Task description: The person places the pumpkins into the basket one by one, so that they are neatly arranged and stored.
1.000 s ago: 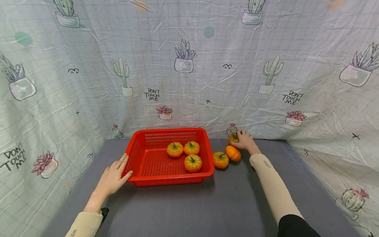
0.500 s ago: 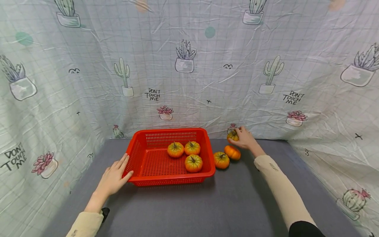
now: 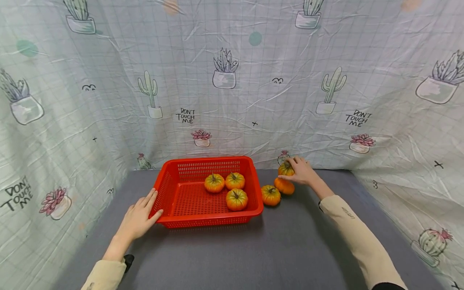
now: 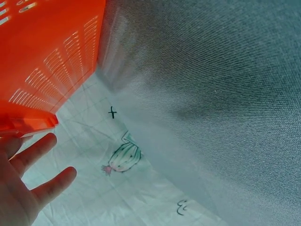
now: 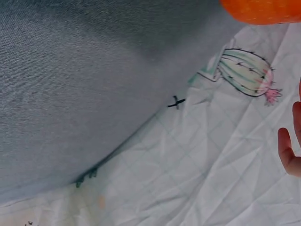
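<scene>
In the head view my right hand point(image 3: 302, 173) grips a small yellow-orange pumpkin point(image 3: 286, 169) between thumb and fingers, behind the other loose ones. It partly covers a plain orange pumpkin point(image 3: 284, 186). Beside that one, against the basket's right side, sits a yellow-orange pumpkin point(image 3: 270, 195). My left hand point(image 3: 135, 219) rests with extended fingers on the left rim of a red plastic basket point(image 3: 206, 221). Three pumpkins point(image 3: 236, 199) lie in the basket's right half. The right wrist view catches only fingertips point(image 5: 286, 146) and part of an orange pumpkin point(image 5: 263, 9).
A grey cloth-covered table point(image 3: 224, 257) lies under everything. White curtains point(image 3: 253, 100) printed with cacti hang behind it and along both sides, close to the right hand.
My right hand has taken hold of the rear pumpkin and raised it slightly, and it now overlaps the plain orange one. The right forearm has shifted right. The left hand stays put.
</scene>
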{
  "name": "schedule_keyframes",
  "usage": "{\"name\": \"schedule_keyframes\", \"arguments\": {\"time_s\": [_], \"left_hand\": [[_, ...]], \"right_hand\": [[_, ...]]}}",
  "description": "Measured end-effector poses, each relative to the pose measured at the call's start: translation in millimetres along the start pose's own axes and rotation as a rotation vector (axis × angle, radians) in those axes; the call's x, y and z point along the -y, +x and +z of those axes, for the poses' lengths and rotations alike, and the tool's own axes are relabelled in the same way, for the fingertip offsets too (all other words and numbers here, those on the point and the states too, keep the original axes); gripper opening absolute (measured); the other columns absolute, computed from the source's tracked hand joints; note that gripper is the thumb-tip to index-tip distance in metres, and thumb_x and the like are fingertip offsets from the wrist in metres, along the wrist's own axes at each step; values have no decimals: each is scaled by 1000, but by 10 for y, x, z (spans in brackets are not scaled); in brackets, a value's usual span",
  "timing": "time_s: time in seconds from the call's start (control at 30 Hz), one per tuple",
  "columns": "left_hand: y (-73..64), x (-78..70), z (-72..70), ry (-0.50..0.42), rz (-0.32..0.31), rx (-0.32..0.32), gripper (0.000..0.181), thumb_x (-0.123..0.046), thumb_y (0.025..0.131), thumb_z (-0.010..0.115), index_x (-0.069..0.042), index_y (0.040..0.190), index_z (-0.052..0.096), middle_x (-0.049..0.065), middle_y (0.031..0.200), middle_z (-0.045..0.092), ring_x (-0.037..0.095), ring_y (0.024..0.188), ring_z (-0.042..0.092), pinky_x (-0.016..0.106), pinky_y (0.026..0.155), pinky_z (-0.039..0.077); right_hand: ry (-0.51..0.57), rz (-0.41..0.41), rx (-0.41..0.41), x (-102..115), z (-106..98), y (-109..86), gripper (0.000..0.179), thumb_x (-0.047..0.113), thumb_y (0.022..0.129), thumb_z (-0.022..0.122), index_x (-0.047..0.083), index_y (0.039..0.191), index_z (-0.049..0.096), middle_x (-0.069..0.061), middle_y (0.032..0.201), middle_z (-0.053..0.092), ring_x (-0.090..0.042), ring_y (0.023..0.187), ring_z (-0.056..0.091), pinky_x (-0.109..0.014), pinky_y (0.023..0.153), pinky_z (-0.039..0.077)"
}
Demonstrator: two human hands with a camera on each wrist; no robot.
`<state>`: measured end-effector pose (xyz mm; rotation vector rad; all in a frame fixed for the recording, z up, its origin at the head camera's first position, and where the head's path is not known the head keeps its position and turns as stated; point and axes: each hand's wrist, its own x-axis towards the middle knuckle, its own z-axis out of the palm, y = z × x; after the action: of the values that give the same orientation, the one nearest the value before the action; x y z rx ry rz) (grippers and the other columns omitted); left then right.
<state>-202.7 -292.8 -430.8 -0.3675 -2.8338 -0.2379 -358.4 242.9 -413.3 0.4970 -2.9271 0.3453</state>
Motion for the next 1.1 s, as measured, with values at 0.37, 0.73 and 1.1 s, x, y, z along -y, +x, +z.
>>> {"name": "schedule_keyframes", "arguments": {"time_s": [0.37, 0.73, 1.1], "left_hand": [[33, -21, -10, -10, -81, 73, 84, -61, 82, 42, -3, 140, 25, 17, 145, 27, 35, 121, 33, 57, 89, 33], [45, -5, -3, -5, -67, 89, 88, -63, 81, 43, -2, 141, 23, 18, 147, 20, 37, 121, 31, 58, 89, 33], [61, -29, -41, 5, -86, 106, 93, -67, 78, 43, -2, 141, 23, 18, 146, 24, 36, 121, 31, 59, 90, 32]], "right_hand": [[26, -58, -27, 139, -64, -127, 86, 66, 62, 64, 8, 121, 43, -19, 110, 44, -39, 100, 44, -58, 81, 36], [92, -158, -52, 326, -58, -226, 81, 56, 61, 72, 8, 120, 42, -15, 107, 42, -38, 100, 41, -53, 80, 38], [104, -196, -90, 525, -57, -350, 73, 48, 66, 71, 7, 119, 44, -11, 96, 39, -29, 87, 43, -42, 71, 37]]}}
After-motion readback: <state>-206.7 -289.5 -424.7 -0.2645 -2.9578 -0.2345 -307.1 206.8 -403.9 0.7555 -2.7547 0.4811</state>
